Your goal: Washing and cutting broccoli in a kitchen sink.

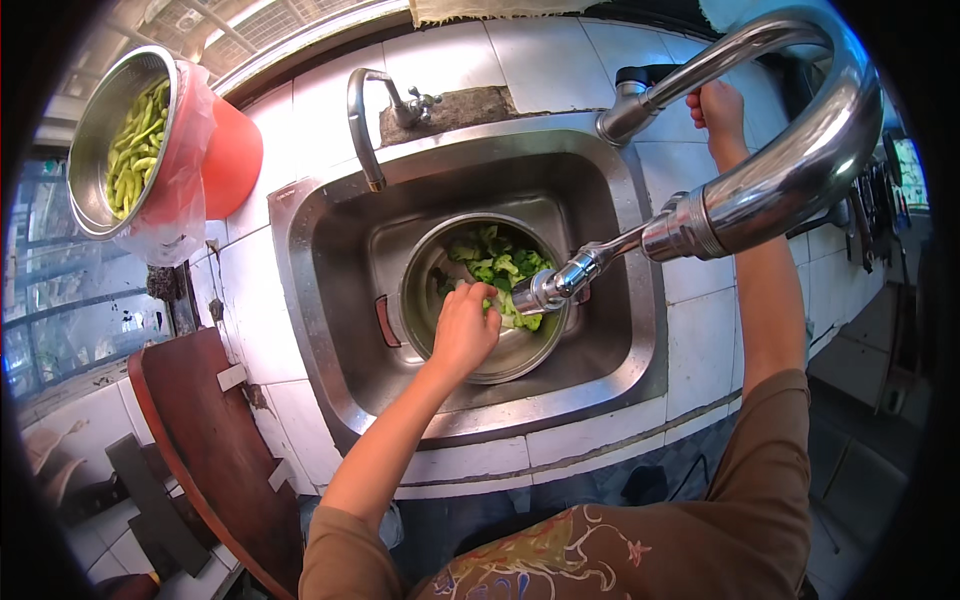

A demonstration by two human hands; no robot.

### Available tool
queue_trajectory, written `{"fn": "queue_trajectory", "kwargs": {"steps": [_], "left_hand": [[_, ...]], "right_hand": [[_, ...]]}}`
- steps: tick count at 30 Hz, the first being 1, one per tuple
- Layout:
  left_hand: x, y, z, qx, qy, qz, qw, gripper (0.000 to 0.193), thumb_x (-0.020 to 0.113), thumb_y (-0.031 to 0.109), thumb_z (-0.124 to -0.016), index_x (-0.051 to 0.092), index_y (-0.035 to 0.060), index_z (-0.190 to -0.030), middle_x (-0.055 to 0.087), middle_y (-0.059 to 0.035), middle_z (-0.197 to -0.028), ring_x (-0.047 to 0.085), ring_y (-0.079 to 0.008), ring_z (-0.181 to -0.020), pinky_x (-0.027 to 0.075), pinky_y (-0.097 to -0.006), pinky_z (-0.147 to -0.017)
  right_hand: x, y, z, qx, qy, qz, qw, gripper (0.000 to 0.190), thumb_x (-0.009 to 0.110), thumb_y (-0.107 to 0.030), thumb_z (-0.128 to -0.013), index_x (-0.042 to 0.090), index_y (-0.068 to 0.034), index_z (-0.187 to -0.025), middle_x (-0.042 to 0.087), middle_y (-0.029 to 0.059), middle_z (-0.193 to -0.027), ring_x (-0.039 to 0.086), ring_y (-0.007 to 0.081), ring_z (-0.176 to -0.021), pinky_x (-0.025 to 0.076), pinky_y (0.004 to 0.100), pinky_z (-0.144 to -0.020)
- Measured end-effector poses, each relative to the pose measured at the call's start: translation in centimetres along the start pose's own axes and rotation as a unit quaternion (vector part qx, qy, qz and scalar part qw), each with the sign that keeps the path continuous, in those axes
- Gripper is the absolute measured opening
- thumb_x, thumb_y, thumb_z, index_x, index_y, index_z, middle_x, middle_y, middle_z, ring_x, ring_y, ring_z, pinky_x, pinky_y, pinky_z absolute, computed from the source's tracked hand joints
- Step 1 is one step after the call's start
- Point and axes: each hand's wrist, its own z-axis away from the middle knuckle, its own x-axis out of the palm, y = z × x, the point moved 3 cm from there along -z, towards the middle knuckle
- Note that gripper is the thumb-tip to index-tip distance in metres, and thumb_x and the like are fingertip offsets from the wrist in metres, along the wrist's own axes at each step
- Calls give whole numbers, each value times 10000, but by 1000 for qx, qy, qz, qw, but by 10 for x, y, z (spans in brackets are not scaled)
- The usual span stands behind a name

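Observation:
A stainless steel pot (517, 369) sits in the metal sink (352, 315), holding green broccoli florets (517, 266). My left hand (466, 322) reaches over the pot's near left side, its fingertips among the broccoli. Whether the fingers grip a floret is hidden. At the back right, my right hand (718, 112) is curled at the dark lever (651, 75) of the large chrome faucet (795, 187). Part of that arm passes behind the faucet's curved neck. The faucet's spray head (544, 291) hangs over the pot's right side, close to my left fingers.
A second, smaller faucet (367, 135) rises behind the sink. At the back left, a metal colander (84, 172) of green bean pods (139, 154) rests on a red bucket (236, 154) with a plastic bag. A brown wooden board (202, 442) stands at the left. White tiles (701, 330) surround the sink.

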Motion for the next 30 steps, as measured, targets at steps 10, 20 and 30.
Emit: {"fn": "queue_trajectory", "kwargs": {"steps": [10, 20, 30], "left_hand": [[1, 6, -17, 34, 2, 43, 998, 203, 508, 47, -712, 585, 2, -893, 579, -200, -845, 555, -350, -825, 435, -412, -751], [-9, -15, -11, -70, -30, 23, 997, 208, 455, 112, -766, 626, 21, -841, 599, -213, -793, 580, -362, -776, 450, -432, -726], [-34, -59, 31, -119, -27, 47, 991, 243, 438, 106, -775, 612, 10, -915, 612, -199, -817, 595, -316, -792, 452, -379, -741]], "right_hand": [[4, 28, -9, -118, 40, 2, 992, 277, 469, -273, -818, 509, -65, -640, 470, 9, -533, 409, 77, -415, 327, 222, -375], [121, 41, 241, -180, -274, 152, 932, 31, 511, -92, -770, 502, -64, -758, 486, 46, -711, 508, 151, -678, 405, 308, -557], [178, 119, 253, -160, -326, 669, 648, 187, 559, -121, -717, 571, -20, -873, 513, 145, -948, 580, 259, -789, 496, 346, -678]]}}
